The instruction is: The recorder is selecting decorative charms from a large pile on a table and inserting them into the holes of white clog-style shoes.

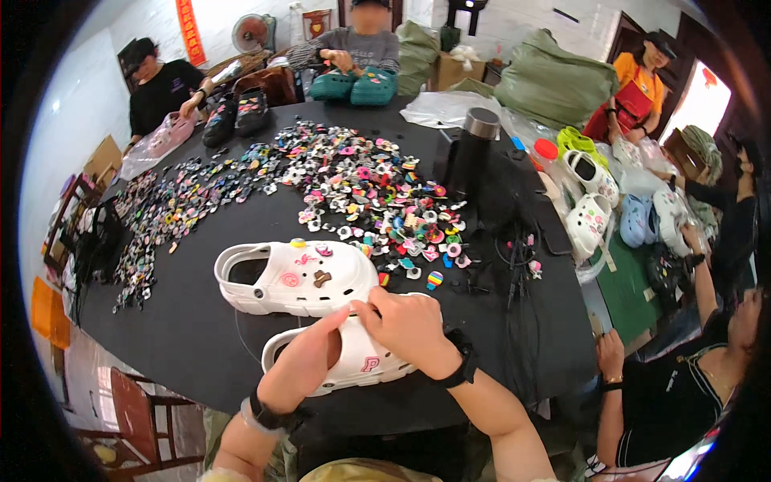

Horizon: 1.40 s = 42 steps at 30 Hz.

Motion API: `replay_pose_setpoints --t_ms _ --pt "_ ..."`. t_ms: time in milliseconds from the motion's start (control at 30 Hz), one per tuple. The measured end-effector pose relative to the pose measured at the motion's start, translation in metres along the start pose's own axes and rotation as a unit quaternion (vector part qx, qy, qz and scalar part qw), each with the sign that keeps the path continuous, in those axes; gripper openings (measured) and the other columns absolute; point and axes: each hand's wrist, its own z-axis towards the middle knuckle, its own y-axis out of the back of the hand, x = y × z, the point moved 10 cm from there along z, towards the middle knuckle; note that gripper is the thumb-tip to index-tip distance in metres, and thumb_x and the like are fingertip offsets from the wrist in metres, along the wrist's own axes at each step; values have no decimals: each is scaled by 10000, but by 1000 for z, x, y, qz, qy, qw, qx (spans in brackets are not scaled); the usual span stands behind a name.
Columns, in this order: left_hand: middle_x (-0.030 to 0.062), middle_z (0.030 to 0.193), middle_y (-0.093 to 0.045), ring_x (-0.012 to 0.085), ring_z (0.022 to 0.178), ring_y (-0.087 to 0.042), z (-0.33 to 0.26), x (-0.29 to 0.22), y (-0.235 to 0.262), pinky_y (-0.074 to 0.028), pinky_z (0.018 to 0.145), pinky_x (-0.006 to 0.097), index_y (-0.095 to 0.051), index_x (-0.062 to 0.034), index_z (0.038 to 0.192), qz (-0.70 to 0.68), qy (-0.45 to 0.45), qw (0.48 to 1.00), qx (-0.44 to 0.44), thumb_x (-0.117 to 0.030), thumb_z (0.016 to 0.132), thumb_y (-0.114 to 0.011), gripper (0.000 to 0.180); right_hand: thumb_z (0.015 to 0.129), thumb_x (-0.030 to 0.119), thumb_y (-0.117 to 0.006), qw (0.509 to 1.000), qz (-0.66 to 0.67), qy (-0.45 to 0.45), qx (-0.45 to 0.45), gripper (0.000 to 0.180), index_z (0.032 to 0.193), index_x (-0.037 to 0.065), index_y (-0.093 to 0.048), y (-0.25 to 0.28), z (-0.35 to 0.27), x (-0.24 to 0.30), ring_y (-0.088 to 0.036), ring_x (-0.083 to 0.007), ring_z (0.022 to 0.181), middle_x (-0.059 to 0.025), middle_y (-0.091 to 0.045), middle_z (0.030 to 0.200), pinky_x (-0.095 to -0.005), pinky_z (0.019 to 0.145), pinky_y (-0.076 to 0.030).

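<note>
Two white clogs lie side by side on the black table in front of me. The near clog (pixel 357 365) carries a pink letter charm, and both my hands are on it. My left hand (pixel 309 357) grips it at the foot opening, its thumb on the upper and its other fingers mostly hidden. My right hand (pixel 408 331) bends over the upper, fingertips meeting my left thumb. Whether a small charm is between them I cannot make out. Just beyond, the far clog (pixel 269 281) bears several charms, among them a brown hat-shaped one (pixel 322 279) and a round pink one (pixel 290 279).
A wide heap of colourful shoe charms (pixel 361 177) spreads across the table (pixel 193 321). A black tumbler (pixel 474 149) and dark cables (pixel 514 321) are to the right. Other people handle teal clogs (pixel 373 87), a pink clog (pixel 171 132) and white clogs (pixel 590 221) around the table.
</note>
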Motion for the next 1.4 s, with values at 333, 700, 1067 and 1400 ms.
replay_pose_setpoints --t_ms 333,700,1067,1400 --pt "1 647 -499 82 590 -453 -6 -8 17 -350 517 256 -577 -19 859 403 17 914 -43 -357 917 -493 353 902 166 -521 994 46 -71 -64 134 816 72 -561 13 -13 -25 -555 -243 460 -63 -540 538 -335 422 -400" --pt "51 629 -513 151 631 -531 43 -119 115 -454 645 282 -529 40 842 416 -155 852 -278 -438 873 -556 480 813 176 -640 996 53 12 -74 185 684 71 -558 16 -11 -10 -523 -247 447 -68 -525 536 -333 417 -377" --pt "172 735 -627 233 685 -614 59 -131 124 -463 638 354 -625 83 862 549 -134 788 -245 -372 865 -500 472 867 160 -577 965 227 -135 -9 120 830 46 -583 9 -8 -38 -542 -205 470 -73 -581 598 -308 457 -421" --pt "119 901 -644 120 785 -593 -96 -122 -25 -467 708 269 -577 18 1077 489 -352 777 -183 -84 888 -508 226 706 311 -752 981 190 26 -27 672 1280 119 -459 67 9 43 -458 -121 605 -28 -462 824 -247 545 -407"
